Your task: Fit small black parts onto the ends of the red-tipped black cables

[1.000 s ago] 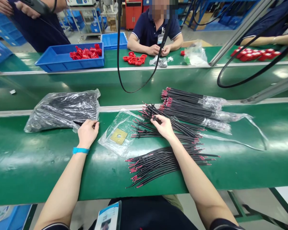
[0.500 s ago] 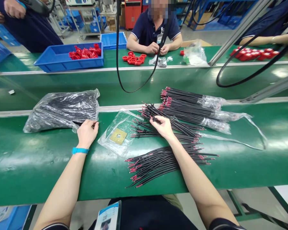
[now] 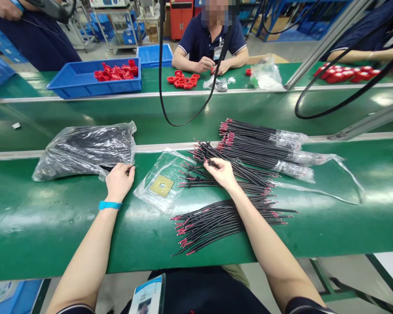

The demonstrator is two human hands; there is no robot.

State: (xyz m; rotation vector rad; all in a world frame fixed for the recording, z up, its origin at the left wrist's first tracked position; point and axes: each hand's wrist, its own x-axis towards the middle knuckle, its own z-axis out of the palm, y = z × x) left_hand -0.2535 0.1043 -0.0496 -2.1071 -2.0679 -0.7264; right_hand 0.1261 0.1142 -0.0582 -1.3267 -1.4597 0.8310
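My left hand [image 3: 119,181] is at the front right corner of a clear plastic bag [image 3: 85,150] full of black pieces. Its fingers are curled, and something small and dark shows by the thumb, too hidden to name. With thumb and fingers pinched, my right hand [image 3: 221,172] grips a small black part at the left end of a black cable. Around it lies a pile of black cables [image 3: 245,168] with red wire ends, several with small black fittings on them. Below my right forearm a second group of black cables [image 3: 209,224] is spread out.
Wrapped cable bundles [image 3: 255,150] lie at the back right. Between my hands is a flat clear bag [image 3: 147,196] with a yellow square piece [image 3: 162,186]. A black cord [image 3: 170,122] hangs in front. Across the bench, a co-worker [image 3: 212,48] handles red parts beside a blue bin [image 3: 94,87].
My hands have hardly moved. Across the bench, the co-worker's hands have shifted slightly, and the person at the far left has moved a little.
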